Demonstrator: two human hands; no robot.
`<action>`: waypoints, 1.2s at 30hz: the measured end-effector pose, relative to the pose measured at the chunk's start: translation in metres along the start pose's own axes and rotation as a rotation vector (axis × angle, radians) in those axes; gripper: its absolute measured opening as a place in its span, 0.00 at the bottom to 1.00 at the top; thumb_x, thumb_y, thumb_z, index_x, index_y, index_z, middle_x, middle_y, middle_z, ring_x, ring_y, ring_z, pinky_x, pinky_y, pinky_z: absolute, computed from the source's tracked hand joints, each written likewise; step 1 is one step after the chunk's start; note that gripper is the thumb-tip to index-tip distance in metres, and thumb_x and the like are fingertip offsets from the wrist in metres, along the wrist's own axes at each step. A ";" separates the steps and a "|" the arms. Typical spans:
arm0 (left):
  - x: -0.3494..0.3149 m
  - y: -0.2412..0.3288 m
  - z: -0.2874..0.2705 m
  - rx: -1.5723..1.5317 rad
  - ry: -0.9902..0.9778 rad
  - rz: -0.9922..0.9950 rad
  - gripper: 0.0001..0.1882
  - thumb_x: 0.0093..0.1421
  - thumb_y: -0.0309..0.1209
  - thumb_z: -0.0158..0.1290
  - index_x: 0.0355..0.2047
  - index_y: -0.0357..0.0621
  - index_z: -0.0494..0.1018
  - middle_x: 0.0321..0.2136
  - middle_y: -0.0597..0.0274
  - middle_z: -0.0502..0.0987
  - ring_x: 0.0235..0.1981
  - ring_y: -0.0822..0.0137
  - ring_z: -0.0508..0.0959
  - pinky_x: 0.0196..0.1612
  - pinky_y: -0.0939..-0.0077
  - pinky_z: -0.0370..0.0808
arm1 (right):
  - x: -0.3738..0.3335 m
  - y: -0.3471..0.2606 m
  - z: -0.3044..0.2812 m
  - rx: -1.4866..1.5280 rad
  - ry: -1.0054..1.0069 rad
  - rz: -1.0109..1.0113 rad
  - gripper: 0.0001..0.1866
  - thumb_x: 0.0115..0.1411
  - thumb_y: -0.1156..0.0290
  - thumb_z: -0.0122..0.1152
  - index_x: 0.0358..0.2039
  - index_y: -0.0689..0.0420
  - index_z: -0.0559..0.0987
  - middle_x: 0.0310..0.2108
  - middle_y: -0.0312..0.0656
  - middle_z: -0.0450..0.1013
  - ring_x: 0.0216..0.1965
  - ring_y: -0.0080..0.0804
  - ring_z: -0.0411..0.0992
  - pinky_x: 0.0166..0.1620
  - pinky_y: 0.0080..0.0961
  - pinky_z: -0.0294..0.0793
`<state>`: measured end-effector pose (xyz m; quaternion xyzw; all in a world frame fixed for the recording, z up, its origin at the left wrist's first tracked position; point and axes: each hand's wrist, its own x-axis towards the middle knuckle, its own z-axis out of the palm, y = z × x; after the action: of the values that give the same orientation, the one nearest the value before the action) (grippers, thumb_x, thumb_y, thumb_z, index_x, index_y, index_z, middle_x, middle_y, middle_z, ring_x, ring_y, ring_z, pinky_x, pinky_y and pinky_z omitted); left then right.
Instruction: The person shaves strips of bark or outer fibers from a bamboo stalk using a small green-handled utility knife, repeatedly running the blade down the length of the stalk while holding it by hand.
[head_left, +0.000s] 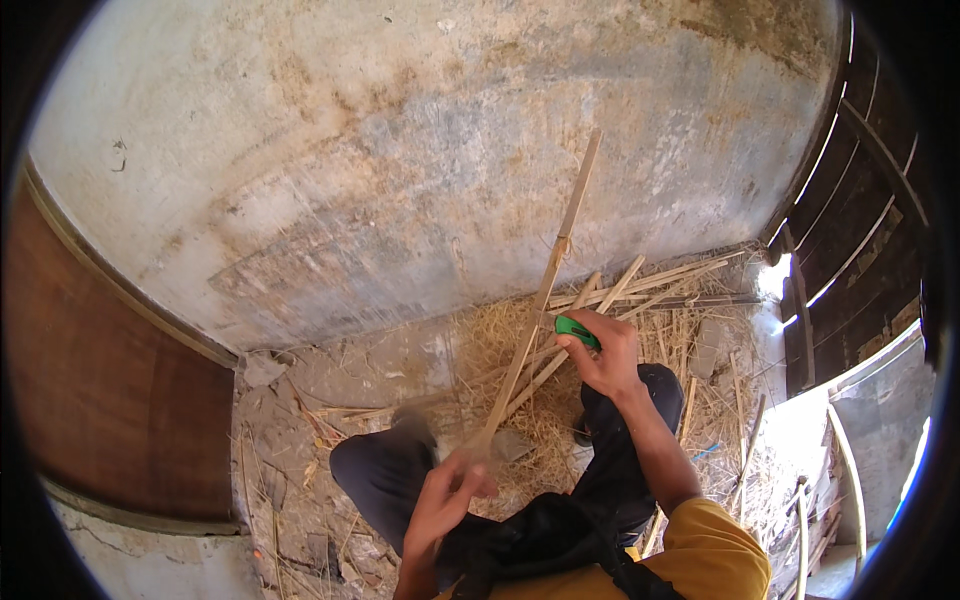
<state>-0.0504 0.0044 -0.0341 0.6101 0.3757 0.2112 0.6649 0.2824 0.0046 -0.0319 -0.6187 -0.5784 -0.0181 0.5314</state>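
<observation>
A long bamboo strip point(552, 262) slants across the middle, its far end up in front of the wall and a joint showing partway along. My left hand point(447, 497) is closed around its near end, between my knees; the fingers are slightly smeared by motion. In my right hand point(606, 356) is a green-handled cutter knife point(577, 332), gripped close beside the strip's right edge. The knife's blade is too small to make out, so I cannot tell whether it touches the bamboo.
A stained plaster wall point(400, 180) rises in front. Split bamboo pieces point(650, 290) and pale shavings point(545, 430) litter the floor around my bent legs. A brown wooden panel point(110, 370) stands on the left; dark slatted boards point(860, 220) are on the right.
</observation>
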 end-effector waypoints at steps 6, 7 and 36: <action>0.035 0.026 0.023 -0.046 0.098 0.177 0.20 0.75 0.32 0.57 0.62 0.32 0.74 0.35 0.59 0.85 0.33 0.73 0.84 0.35 0.76 0.80 | 0.000 -0.004 -0.003 0.005 -0.056 -0.011 0.18 0.60 0.62 0.78 0.46 0.60 0.87 0.39 0.51 0.86 0.36 0.48 0.86 0.39 0.36 0.85; 0.037 0.031 0.027 -0.084 0.118 0.153 0.21 0.74 0.31 0.59 0.62 0.32 0.75 0.34 0.61 0.85 0.32 0.74 0.83 0.34 0.77 0.79 | 0.000 -0.004 -0.003 0.008 -0.060 -0.019 0.18 0.60 0.62 0.78 0.46 0.60 0.87 0.39 0.51 0.86 0.36 0.48 0.86 0.39 0.36 0.85; -0.015 -0.015 0.024 -0.166 0.245 0.017 0.18 0.75 0.29 0.58 0.60 0.34 0.80 0.20 0.80 0.71 0.17 0.88 0.61 0.20 0.85 0.54 | 0.006 -0.009 0.007 -0.173 -0.018 -0.036 0.17 0.61 0.59 0.77 0.46 0.55 0.88 0.38 0.48 0.86 0.34 0.46 0.86 0.36 0.35 0.83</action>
<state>-0.0443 -0.0247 -0.0454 0.5259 0.4301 0.3199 0.6604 0.2736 0.0110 -0.0250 -0.6518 -0.5903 -0.0719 0.4706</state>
